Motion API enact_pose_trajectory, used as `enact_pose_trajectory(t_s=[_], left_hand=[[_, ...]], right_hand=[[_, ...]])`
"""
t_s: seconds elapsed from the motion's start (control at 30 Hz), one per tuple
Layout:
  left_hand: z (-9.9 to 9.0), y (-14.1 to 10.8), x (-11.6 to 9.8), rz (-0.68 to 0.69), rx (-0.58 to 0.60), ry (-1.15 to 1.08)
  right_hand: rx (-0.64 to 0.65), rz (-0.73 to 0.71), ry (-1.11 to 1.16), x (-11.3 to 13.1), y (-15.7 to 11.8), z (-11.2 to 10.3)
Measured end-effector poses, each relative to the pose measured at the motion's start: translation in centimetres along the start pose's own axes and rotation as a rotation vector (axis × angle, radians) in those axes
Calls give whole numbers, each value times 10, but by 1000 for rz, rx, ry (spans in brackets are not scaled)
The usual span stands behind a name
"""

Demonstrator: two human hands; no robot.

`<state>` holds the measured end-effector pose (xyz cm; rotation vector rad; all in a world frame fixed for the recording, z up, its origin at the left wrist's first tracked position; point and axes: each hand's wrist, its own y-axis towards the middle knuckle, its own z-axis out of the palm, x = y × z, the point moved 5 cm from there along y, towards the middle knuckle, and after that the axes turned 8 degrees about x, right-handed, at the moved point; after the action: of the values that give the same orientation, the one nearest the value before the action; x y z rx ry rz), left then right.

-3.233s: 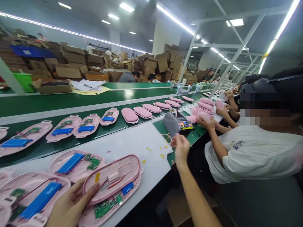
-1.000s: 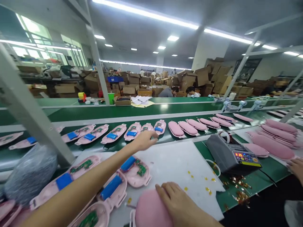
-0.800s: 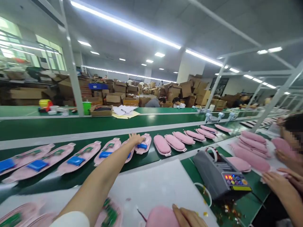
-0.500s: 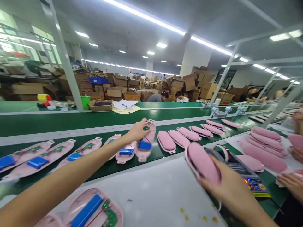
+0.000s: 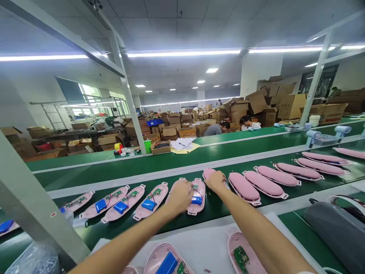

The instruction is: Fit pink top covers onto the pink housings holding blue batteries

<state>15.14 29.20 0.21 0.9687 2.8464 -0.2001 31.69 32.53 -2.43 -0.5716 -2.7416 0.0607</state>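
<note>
My left hand [image 5: 181, 195] is over an open pink shell on the green belt, fingers bent and blurred; its grip on the shell is unclear. Just right of it lies an open pink shell [image 5: 201, 203] with a blue battery [image 5: 196, 200] and a green board. My right hand [image 5: 216, 180] is closed around the upper part of a pink closed case [image 5: 208, 173] on the belt. Further right rests a row of closed pink cases [image 5: 243, 187]. Open shells with blue batteries [image 5: 149, 204] line the belt to the left.
Nearer me, a white sheet [image 5: 199, 238] carries open shells, one with a green board [image 5: 241, 258]. A grey device [image 5: 336, 232] sits at right. White metal posts [image 5: 129, 110] rise at left and right. Beyond the belt are papers [image 5: 182, 143], cardboard boxes and people.
The view has turned left. My right hand has moved from above the near table to the belt with a closed case. My left hand has left the open shell it was touching and moved left.
</note>
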Motion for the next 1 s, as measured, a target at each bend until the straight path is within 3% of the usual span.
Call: enact_pose_trajectory(t_s=[0.03, 0.1, 0.23, 0.33, 0.43, 0.5, 0.57, 0.63, 0.7, 0.77, 0.87, 0.93, 1.0], left_hand=[[-13, 19, 25, -32, -30, 20], [-22, 57, 65, -98, -30, 30], [-11, 103, 97, -69, 37, -18], [-25, 97, 106, -30, 19, -68], [-55, 58, 110, -10, -32, -92], [-64, 22, 100, 27, -73, -128], [-56, -12, 77, 97, -99, -224], [-29, -35, 45, 171, -74, -335], [4, -43, 9, 216, -3, -374], [34, -42, -23, 262, 83, -375], [63, -37, -53, 334, 234, -315], [69, -35, -55, 346, 305, -229], [61, -29, -45, 334, 321, -141]], right_hand=[[-37, 0, -5, 1, -1, 3], [-82, -19, -16, 6, -5, 11], [8, -35, 11, 16, -7, 36], [57, 19, 90, 21, -8, 52], [55, 47, 189, 18, -12, 43], [15, 11, 247, 2, -22, 15], [-54, -58, 284, -29, -42, -23], [-106, -131, 290, -74, -69, -56], [-120, -169, 258, -126, -101, -72], [-86, -167, 211, -175, -129, -64], [27, -106, 220, -225, -156, -19], [47, -15, 200, -238, -165, 7], [39, 73, 164, -238, -172, 16]])
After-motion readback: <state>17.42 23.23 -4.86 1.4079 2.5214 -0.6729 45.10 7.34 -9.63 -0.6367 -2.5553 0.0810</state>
